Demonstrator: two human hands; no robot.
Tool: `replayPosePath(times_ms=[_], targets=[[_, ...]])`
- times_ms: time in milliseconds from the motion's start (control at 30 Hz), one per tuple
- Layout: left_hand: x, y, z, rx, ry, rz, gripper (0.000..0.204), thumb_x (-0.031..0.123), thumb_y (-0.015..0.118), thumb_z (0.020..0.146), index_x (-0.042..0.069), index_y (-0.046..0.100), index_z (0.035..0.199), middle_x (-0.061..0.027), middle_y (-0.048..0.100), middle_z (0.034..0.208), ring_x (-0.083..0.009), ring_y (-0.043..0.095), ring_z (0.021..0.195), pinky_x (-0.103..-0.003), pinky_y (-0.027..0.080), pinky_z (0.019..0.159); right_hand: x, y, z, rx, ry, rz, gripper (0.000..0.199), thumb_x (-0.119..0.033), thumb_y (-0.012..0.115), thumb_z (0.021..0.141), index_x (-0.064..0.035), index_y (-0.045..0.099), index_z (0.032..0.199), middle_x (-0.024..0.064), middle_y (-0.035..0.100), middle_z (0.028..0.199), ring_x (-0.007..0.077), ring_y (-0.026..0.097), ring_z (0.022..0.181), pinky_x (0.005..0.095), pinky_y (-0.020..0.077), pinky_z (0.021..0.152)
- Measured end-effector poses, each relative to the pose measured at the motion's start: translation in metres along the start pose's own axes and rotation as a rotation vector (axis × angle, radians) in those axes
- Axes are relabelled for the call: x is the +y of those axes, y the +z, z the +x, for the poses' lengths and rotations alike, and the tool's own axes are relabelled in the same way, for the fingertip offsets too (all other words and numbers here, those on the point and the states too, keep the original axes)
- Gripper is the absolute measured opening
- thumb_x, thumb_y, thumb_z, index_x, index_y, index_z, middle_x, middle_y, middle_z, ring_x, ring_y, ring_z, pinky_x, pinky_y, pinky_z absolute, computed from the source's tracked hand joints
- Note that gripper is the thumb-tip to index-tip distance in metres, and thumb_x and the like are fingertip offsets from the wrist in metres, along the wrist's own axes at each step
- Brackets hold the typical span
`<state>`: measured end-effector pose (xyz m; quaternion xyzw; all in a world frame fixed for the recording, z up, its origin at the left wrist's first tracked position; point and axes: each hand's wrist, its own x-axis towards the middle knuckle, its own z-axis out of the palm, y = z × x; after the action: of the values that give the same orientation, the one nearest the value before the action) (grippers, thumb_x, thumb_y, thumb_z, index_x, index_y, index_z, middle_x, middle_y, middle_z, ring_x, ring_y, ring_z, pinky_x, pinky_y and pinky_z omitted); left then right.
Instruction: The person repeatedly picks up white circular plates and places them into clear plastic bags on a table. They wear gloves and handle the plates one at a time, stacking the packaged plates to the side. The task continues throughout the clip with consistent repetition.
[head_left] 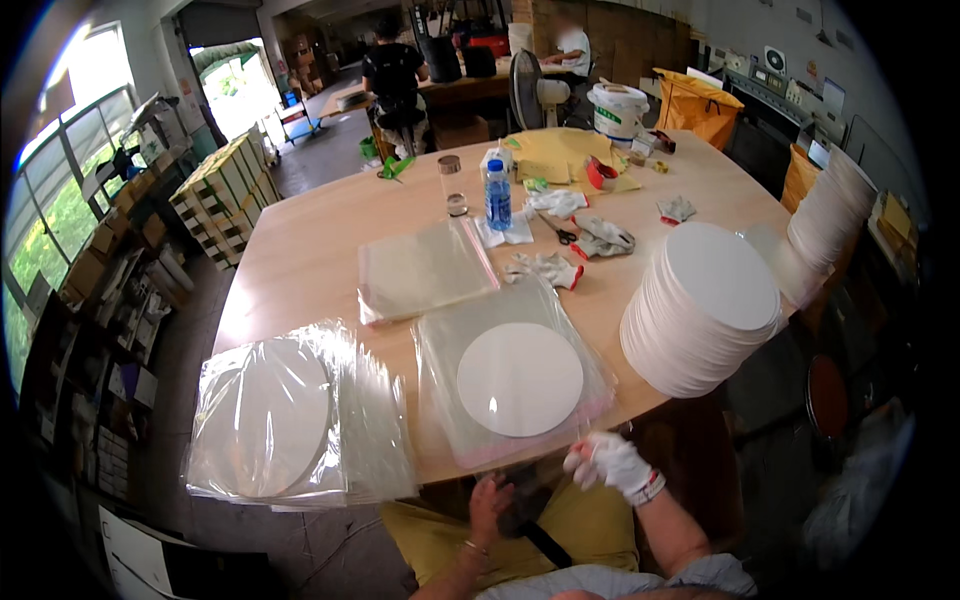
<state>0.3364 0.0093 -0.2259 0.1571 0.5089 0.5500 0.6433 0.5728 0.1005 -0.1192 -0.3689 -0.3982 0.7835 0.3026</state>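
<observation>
Left hand: bare [490, 508], low, just off the near table edge and above the lap; fingers bent and blurred, cannot tell whether they pinch anything.
Right hand: in a white glove [612, 467], near the table edge, right of the left hand and apart from it; fingers curled, bare tips showing; cannot tell whether they pinch the bag edge.
White disc: round and flat [520, 380], at the near middle of the table [310, 260], lying on or inside the top of a clear bag pile [440, 365]; cannot tell which. Both hands are nearer the body than the disc.
Disc stack: tall, leaning a little [690, 320], right of the bag pile.
Bagged discs: shiny pile [265, 415] at the near left corner, clear film spread to its right.
Flat bags: another pile [425, 265], behind the bag pile and to its left.
Mid-table: blue-capped bottle [498, 198], clear jar [452, 185], scissors [565, 237], loose gloves [545, 268] with red cuffs.
Far side: yellow sheets [560, 150], red tape roll [600, 173], white bucket [618, 112].
Beyond: standing fan [526, 90]; person in black [392, 72], seated, back turned; another in white [572, 50].
</observation>
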Motion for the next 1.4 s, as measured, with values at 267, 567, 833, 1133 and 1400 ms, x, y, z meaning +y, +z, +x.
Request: replayPosePath(times_ms=[267, 567, 833, 1133, 1400], targets=[[0.025, -0.008, 0.002, -0.072, -0.154, 0.124, 0.043, 0.037, 0.040, 0.094, 0.001, 0.055, 0.112, -0.0088, 0.059, 0.113, -0.0189, 0.061, 0.096, -0.028, 0.047, 0.077, 0.004, -0.064, 0.036, 0.674, -0.420, -1.257, 0.016, -0.017, 0.054, 0.078, -0.0018, 0.058, 0.084, 0.0162, 0.059, 0.083, 0.0339, 0.056, 0.078, 0.0401, 0.0449, 0.068], [0.000, -0.027, -0.005, -0.084, -0.124, 0.042, 0.044, 0.040, 0.038, 0.093, 0.004, 0.056, 0.112, -0.0070, 0.059, 0.110, -0.0201, 0.057, 0.099, -0.034, 0.045, 0.082, 0.079, 0.093, 0.057, 0.194, -0.674, -1.268, 0.012, -0.013, 0.062, 0.063, -0.0059, 0.058, 0.072, 0.0107, 0.055, 0.083, 0.0302, 0.055, 0.081, 0.0391, 0.0469, 0.069], [0.012, -0.006, -0.006, 0.111, -0.098, -0.075, 0.037, 0.030, 0.036, 0.090, 0.001, 0.059, 0.097, -0.0124, 0.061, 0.109, -0.0222, 0.063, 0.089, -0.031, 0.049, 0.070, 0.046, 0.045, 0.031, -0.020, -0.896, -1.348, 0.011, -0.017, 0.057, 0.074, -0.0066, 0.055, 0.073, 0.0103, 0.053, 0.075, 0.0296, 0.056, 0.072, 0.0399, 0.0475, 0.059], [0.024, -0.017, -0.006, 0.013, -0.074, 0.149, 0.039, 0.029, 0.033, 0.092, 0.000, 0.060, 0.094, -0.0146, 0.062, 0.107, -0.0253, 0.064, 0.088, -0.031, 0.050, 0.067, 0.140, -0.285, -0.232, 0.659, 0.402, -2.240, 0.035, -0.024, 0.049, 0.082, -0.0050, 0.050, 0.112, 0.0176, 0.051, 0.112, 0.0334, 0.047, 0.107, 0.0377, 0.0378, 0.094], [0.043, -0.026, -0.015, 0.000, -0.005, 0.202, 0.044, 0.030, 0.031, 0.092, -0.003, 0.061, 0.100, -0.0138, 0.065, 0.098, -0.0247, 0.064, 0.085, -0.031, 0.050, 0.066, 0.017, -0.107, 0.001, 0.479, -0.924, -1.525, 0.051, -0.015, 0.072, 0.061, -0.0085, 0.052, 0.108, 0.0087, 0.046, 0.120, 0.0301, 0.044, 0.111, 0.0445, 0.0359, 0.095]])
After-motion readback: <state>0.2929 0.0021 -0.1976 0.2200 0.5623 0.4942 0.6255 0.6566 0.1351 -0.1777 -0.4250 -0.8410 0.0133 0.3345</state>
